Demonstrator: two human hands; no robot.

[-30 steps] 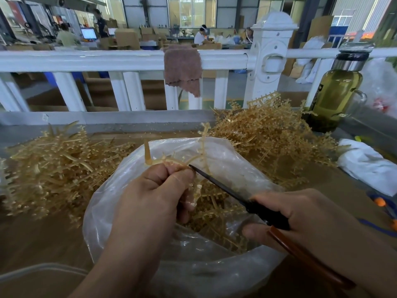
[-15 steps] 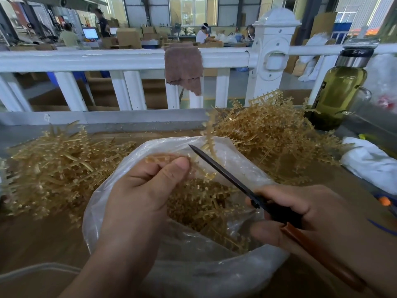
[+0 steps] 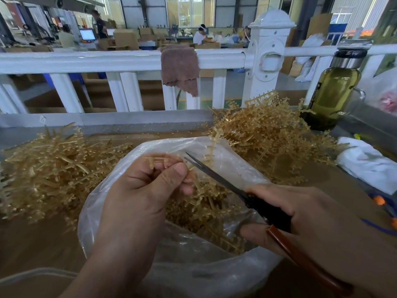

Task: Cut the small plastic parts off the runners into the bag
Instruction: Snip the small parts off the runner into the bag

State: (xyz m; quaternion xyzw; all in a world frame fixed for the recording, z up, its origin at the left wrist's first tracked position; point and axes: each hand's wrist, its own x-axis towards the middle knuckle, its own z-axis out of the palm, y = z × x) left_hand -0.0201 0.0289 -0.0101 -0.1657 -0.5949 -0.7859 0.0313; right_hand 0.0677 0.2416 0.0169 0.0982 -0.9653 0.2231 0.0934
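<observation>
1. Runner piles: L pile, R pile, either side of the bag.
2. Bag open under both hands, cut parts inside. Rim slack; may fold, spilling parts.
3. L hand pinches short runner over bag mouth. R hand grips scissors.
4. Blades look nearly together, tip just beside L thumb. Nick risk if runner slips.
5. Parts tiny; a snip could flick them past rim.

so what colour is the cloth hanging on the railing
The cloth is dull brownish pink, head view.
</observation>
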